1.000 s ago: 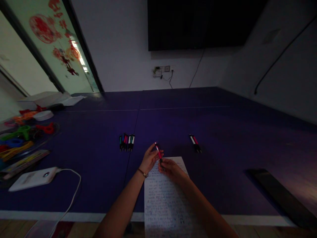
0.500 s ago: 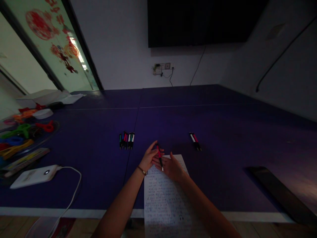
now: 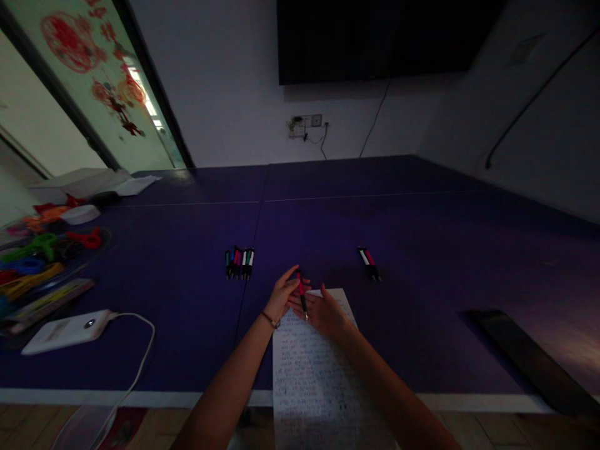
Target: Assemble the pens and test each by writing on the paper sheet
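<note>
Head view, catalogued by me from the remote desk: one pink-and-black pen [image 3: 301,290], held aslant with its tip toward the wearer, above the far end of a handwritten sheet [image 3: 304,387]. Left hand [image 3: 284,295]: fingers grasping the pen near its upper end. Right hand [image 3: 328,314]: fingers released and spread flat behind the pen's lower part; whether they touch it, I cannot tell. Change noted: a second ago the right fingers pinched the tip end; that grip is gone, so I judge the left hand alone secures the pen. Unchanged on the purple worktop [image 3: 422,250]: one row of pens [image 3: 244,261] to the left, one white-and-pink pair [image 3: 370,257] to the right, both apart from the hands.
</note>
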Tool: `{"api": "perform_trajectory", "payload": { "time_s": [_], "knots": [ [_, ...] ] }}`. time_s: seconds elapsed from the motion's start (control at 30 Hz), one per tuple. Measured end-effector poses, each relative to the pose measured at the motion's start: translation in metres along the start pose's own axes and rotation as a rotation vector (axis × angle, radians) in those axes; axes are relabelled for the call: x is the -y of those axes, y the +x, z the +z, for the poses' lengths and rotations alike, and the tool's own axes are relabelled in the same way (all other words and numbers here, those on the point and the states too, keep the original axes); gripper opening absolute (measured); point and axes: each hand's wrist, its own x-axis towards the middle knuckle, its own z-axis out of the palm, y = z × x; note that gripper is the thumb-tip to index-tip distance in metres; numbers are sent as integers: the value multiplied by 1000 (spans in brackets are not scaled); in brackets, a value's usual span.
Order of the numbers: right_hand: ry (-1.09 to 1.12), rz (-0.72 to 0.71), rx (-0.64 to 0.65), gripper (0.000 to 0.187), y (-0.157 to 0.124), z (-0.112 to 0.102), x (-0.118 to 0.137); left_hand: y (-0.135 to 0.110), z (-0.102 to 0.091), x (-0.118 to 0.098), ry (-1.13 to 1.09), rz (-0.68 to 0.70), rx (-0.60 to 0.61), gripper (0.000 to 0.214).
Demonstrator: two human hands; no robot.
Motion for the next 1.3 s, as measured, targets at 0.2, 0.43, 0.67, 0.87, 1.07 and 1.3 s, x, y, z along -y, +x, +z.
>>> {"api": "perform_trajectory", "payload": {
  "time_s": [0.2,0.43,0.67,0.87,1.07,1.3],
  "knots": [
    [-91,-105,-81,29,-1,-1,-4,1,1,1,-75,5,64,58],
    [-183,-193,-217,27,-3,7,-4,-2,3,1,-63,-22,61,56],
    [-274,-232,-383,24,-2,5,0,2,-2,-4,-224,107,-55,33],
    [-187,-463,-572,24,-4,-1,8,-3,4,-4,-164,109,-36,32],
    [-222,-438,-544,26,-5,2,9,-2,4,2,-80,187,-141,41],
    [-229,-492,-561,25,-4,2,6,-2,4,4,-99,180,-119,57]
  ]
}}
